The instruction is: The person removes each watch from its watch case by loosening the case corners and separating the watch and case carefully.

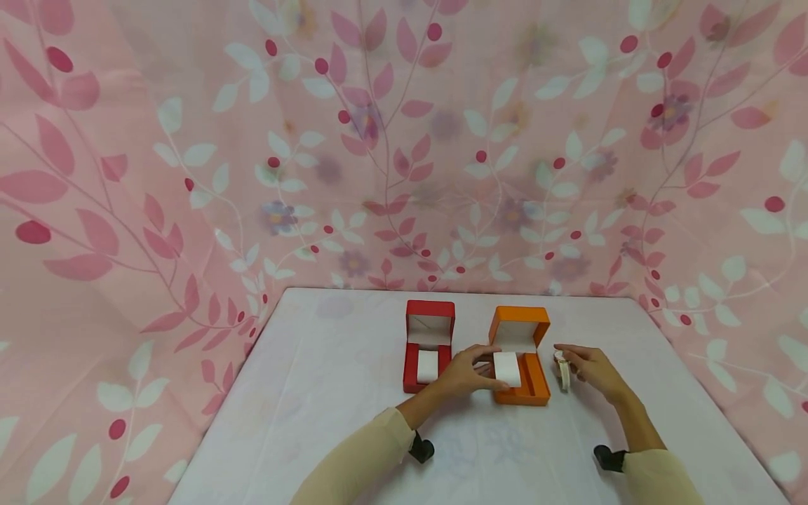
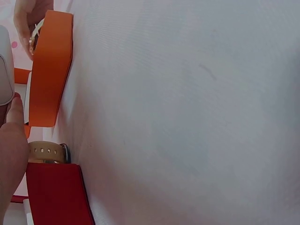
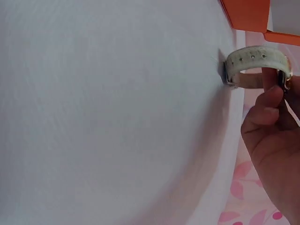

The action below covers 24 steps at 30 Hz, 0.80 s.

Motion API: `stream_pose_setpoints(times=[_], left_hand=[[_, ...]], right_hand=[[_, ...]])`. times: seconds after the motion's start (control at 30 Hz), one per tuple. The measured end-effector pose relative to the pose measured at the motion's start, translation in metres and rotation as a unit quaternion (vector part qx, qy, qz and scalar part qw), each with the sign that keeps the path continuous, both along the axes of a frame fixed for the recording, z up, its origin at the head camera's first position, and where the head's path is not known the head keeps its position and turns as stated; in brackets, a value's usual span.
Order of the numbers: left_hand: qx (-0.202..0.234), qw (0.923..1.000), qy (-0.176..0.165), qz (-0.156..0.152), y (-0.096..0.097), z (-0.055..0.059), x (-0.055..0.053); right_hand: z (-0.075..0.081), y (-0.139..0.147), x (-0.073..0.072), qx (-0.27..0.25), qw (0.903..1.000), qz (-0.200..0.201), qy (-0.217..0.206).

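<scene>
My left hand (image 1: 463,375) grips a white watch cushion (image 1: 507,369) between thumb and fingers, over the open orange watch box (image 1: 535,398). In the left wrist view, the thumb presses the lower end of that cushion (image 2: 5,70). To the right of the orange box, my right hand (image 1: 593,369) pinches a wristwatch (image 1: 564,377) by its case. Its pale strap (image 3: 258,57) is looped in the right wrist view, with the buckle end low, close to the table.
An open red watch box (image 1: 410,370) stands left of the orange one, with a white cushion (image 1: 428,366) inside. Between the boxes, a second watch with a tan strap (image 2: 47,151) shows in the left wrist view. Pink floral cloth (image 1: 404,175) hangs behind the white-covered table (image 1: 328,365).
</scene>
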State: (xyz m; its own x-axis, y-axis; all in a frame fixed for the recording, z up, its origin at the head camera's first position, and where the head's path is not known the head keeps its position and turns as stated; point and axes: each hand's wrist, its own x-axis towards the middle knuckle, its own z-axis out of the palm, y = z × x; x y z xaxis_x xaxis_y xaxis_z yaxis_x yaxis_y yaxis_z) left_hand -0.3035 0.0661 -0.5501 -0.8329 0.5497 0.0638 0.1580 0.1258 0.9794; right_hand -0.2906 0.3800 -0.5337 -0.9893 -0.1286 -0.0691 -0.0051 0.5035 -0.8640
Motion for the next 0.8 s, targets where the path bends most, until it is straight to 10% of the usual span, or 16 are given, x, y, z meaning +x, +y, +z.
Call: stream_pose_setpoints(times=[0.27, 0.8], left_hand=[[0.004, 1.0000, -0.004, -0.002, 0.001, 0.000, 0.001], [-0.008, 0.9999, -0.005, -0.009, 0.000, 0.003, 0.002]], right_hand=[[-0.020, -0.003, -0.006, 0.052, 0.9972, -0.032, 0.043], [-0.021, 0.006, -0.010, -0.005, 0.9984, -0.050, -0.026]])
